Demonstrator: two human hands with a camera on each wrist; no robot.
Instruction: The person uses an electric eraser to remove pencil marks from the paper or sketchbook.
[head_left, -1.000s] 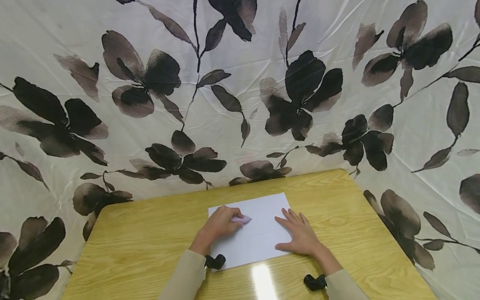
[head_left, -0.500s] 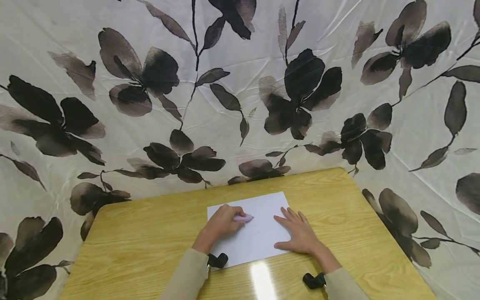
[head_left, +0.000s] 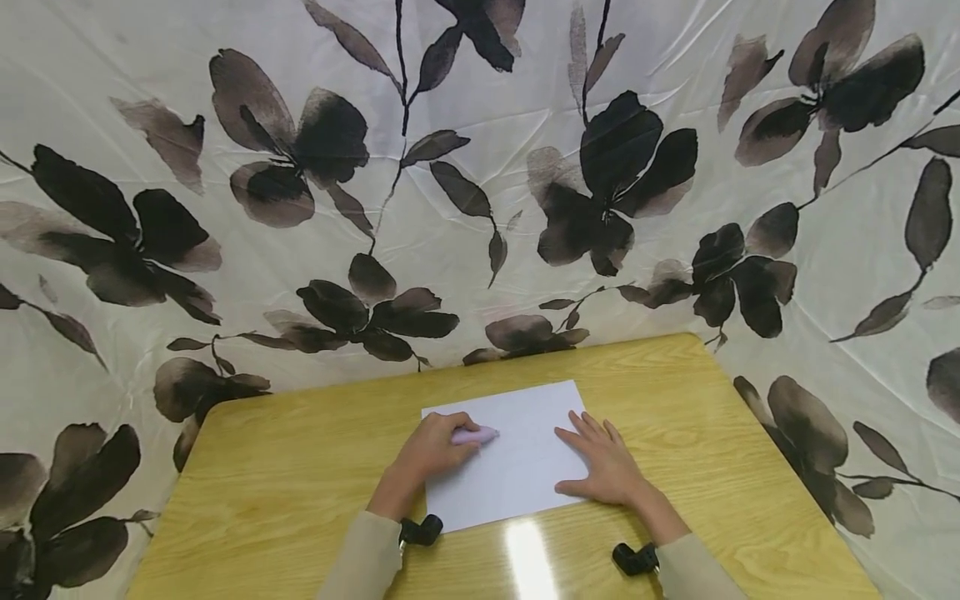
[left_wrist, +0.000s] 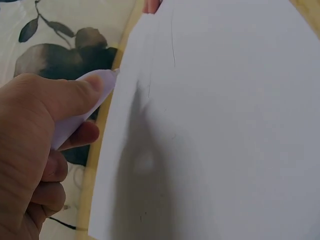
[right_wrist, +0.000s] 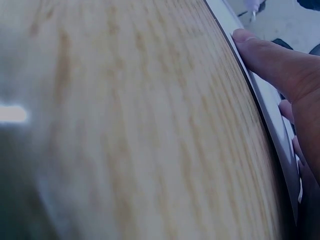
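A white sheet of paper (head_left: pixel 517 467) lies on the wooden table, with a few thin, faint lines on it in the left wrist view. Above its left part, my left hand (head_left: pixel 435 446) grips a thick lavender pen-shaped tool (head_left: pixel 475 435) between thumb and curled fingers. Its small pointed tip faces right and, by the wrist views, seems slightly off the paper. On the sheet's right edge, my right hand (head_left: pixel 606 467) rests with fingers spread; its thumb (right_wrist: pixel 265 55) touches the paper near the front edge in the right wrist view.
The wooden table (head_left: pixel 300 467) reaches to a floral cloth (head_left: pixel 480 208) behind and at the sides. Black wrist cameras (head_left: pixel 422 531) are worn at both cuffs. A bright light reflection lies on the table in front of the paper.
My left hand moves the lavender tool slightly right, then back left over the paper. My right hand stays in place on the sheet. The head view shifts a little.
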